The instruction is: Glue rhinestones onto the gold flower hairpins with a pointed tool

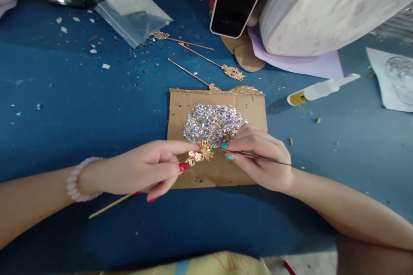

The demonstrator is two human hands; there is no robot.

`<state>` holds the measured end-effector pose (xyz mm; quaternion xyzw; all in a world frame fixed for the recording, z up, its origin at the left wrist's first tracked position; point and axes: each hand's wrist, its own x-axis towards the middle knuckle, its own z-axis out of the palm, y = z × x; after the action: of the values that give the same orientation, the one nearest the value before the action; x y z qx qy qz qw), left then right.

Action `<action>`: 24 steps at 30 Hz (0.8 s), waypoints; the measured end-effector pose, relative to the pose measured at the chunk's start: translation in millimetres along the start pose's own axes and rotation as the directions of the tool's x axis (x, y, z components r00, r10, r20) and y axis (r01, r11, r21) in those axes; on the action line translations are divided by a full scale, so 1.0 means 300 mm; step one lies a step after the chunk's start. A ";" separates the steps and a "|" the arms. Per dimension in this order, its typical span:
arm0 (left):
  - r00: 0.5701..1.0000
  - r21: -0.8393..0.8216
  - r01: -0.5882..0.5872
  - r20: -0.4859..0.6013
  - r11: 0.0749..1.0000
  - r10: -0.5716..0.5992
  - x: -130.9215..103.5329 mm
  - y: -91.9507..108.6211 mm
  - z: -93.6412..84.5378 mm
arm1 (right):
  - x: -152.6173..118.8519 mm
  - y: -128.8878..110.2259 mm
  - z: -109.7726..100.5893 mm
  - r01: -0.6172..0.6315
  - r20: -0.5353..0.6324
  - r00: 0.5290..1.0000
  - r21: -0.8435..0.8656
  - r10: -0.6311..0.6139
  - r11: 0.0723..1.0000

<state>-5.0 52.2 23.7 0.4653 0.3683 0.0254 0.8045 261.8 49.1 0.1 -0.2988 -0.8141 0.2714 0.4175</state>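
My left hand (pixel 138 172) is closed on a gold-coloured hairpin (pixel 205 150). The flowered head pokes out past the index finger and thumb, and a thin stick, seemingly its shaft, comes out below the palm. Between the thumb and fingers of my right hand (pixel 263 154) is a pair of thin metal tweezers (pixel 248 155), its tips close to the hairpin's head. Whether the tips hold a stone is too small to tell. Just beyond both hands, a heap of small shiny rhinestones (pixel 213 122) lies on a piece of cardboard (pixel 219 176).
Several more gold hairpins (pixel 232 72) lie behind the cardboard. A white glue bottle (pixel 318 90) rests at the right, near a printed paper (pixel 395 79). At the back are a clear plastic bag (pixel 129 17), a phone (pixel 240 0) and a pale rounded case (pixel 300 17).
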 end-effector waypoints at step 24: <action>0.888 -0.004 0.299 0.369 0.954 -0.276 0.006 0.035 -0.138 | 0.004 -0.019 -0.001 0.053 0.171 0.983 0.065 -0.064 0.996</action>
<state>-26.2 89.1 18.4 0.3776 0.2768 -0.1694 0.8672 260.0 46.1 4.7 -0.2373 -0.8472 0.3085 0.3617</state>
